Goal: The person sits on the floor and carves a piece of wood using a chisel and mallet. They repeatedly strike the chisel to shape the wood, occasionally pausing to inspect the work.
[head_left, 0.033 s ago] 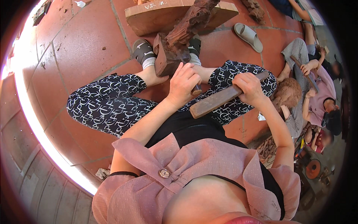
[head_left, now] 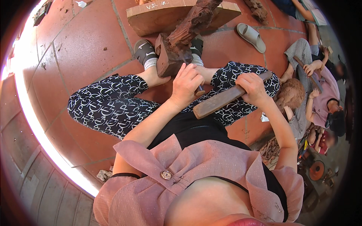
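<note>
wooden bar slightly farther right, red tile floor beyond, co-worker alongside

We count two wooden bars, one slim tool and one thick wooden slab. We also see three slippers and one round button.

A short handwritten white inscription is borne by the pale face of the thick wooden slab, near its upper edge. White capital letters are printed in a repeated pattern over both legs of the black patterned trousers.
</note>
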A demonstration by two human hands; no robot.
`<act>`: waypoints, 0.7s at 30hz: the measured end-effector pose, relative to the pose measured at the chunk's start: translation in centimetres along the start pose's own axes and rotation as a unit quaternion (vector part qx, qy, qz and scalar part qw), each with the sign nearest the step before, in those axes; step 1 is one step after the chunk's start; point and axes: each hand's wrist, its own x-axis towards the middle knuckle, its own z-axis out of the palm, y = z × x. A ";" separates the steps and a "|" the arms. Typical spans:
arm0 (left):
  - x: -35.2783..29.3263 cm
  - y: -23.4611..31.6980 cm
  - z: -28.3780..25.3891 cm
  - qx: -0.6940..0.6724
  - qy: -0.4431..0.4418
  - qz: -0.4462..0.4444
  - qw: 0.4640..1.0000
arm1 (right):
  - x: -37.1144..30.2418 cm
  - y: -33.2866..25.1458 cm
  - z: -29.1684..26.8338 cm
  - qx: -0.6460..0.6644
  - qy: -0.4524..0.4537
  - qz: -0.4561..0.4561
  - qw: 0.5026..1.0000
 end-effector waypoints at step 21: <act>-1.2 -0.7 1.2 0.021 -0.005 -0.011 1.000 | -0.7 0.8 0.1 -0.017 0.016 -0.012 1.000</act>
